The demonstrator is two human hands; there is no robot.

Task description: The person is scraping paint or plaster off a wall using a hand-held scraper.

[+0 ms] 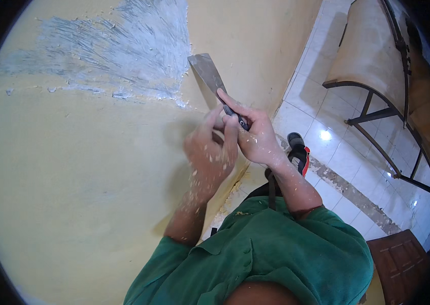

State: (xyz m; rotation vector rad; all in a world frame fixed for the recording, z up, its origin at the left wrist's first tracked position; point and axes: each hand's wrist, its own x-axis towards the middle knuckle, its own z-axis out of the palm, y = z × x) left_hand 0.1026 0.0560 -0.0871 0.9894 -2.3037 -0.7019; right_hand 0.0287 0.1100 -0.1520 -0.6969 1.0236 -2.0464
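My right hand (258, 133) grips the dark handle of a paint scraper (209, 72), with the index finger laid along the base of its metal blade. The blade's broad end points up at the right edge of a scraped, pale grey-white patch (123, 49) on the yellow painted wall (85, 183). My left hand (213, 148) is slightly blurred, its fingers bent beside the scraper handle. Whether those fingers hold the handle or only hover by it is unclear. Pale paint flakes cling to both hands and forearms.
White floor tiles (295, 118) run along the wall's foot, crossed by a rough grey strip (352, 187). To the right stands a metal frame with a curved, pale panel (371, 49). A brown panelled board (399, 263) is at the lower right. My shoe (298, 152) shows below my hands.
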